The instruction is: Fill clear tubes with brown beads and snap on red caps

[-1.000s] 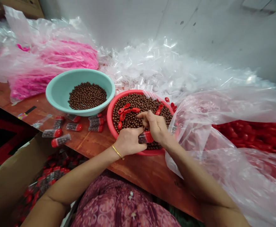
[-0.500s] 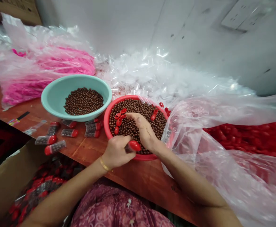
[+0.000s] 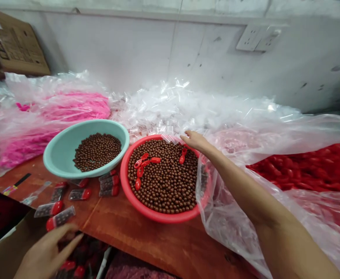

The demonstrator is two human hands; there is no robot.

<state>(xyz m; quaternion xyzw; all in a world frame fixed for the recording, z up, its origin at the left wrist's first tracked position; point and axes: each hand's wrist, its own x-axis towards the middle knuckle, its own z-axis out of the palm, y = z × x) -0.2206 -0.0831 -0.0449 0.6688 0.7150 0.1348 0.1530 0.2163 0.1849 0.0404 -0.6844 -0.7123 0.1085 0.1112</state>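
My left hand point(image 3: 49, 250) is low on the left, over a cardboard box point(image 3: 9, 248) holding several clear tubes with red caps point(image 3: 78, 271). Its thumb and fingers are apart, with nothing seen between them. At the far right rim of the red basin point(image 3: 161, 217), my right hand point(image 3: 195, 140) reaches out with fingers stretched, close to some clear empty tubes point(image 3: 170, 138). Brown chocolate-like balls point(image 3: 170, 190) fill this basin. Several small red caps point(image 3: 140, 170) lie on the balls at the left, and another red cap point(image 3: 182, 155) near my right hand.
A teal basin point(image 3: 56, 155) with fewer brown balls stands left. Filled red-capped tubes point(image 3: 79, 194) lie on the wooden table point(image 3: 158, 248). Behind spreads a heap of clear tubes point(image 3: 158, 104). Bags of pink pieces point(image 3: 76, 106) and red caps point(image 3: 303, 166) flank it.
My left hand has moved from the red basin down left to the box, and the red-capped tube has left its grip. My right hand has moved to the basin's far rim. The view has tilted up.
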